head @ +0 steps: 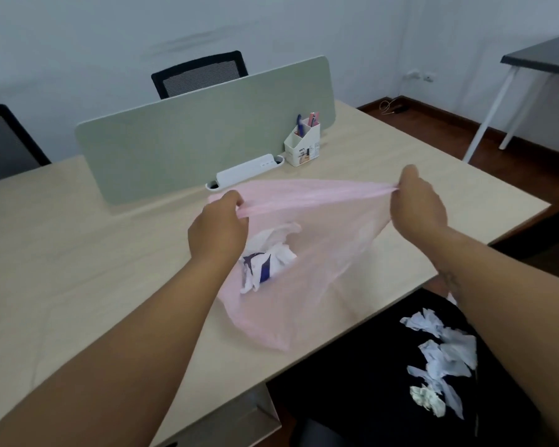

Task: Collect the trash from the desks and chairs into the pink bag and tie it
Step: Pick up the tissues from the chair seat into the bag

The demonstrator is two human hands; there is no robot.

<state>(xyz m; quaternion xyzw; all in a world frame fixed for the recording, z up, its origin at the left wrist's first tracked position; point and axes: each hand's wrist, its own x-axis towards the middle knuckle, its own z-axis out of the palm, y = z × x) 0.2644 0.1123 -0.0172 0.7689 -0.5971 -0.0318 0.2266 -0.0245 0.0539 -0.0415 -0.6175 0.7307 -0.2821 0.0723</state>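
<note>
Both hands are up over the light wooden desk (78, 253) and well apart, each clamped on the mouth of the pink bag (320, 253). The left hand (218, 227) pinches a bunched strip of the rim in curled fingers, and the right hand (417, 201) grips the opposite end, so the rim is pulled into a taut pink band between them. Below that band the thin, see-through plastic hangs down, and the bag's bottom rests on the desk near the edge closest to the person. Inside it, seen through the film, sits crumpled white paper with dark blue print (268, 256), just beside the left wrist. Down at the lower right, under the right forearm, there's a black chair seat (368, 366) with more crumpled paper scraps (439, 353) scattered across it, outside the bag. Across the desk stands a pale green divider panel (191, 137), and at its foot lies a white power strip (246, 171), just beyond the bag's rim. To the right of the strip is a white pen holder (302, 146) with a blue pen and pink ones standing in it. A black mesh chair (200, 74) shows behind the divider, and a second mesh chair (4, 137) sits at the far left. Off to the right stands a dark table with white legs (542, 56) on the brown floor.
</note>
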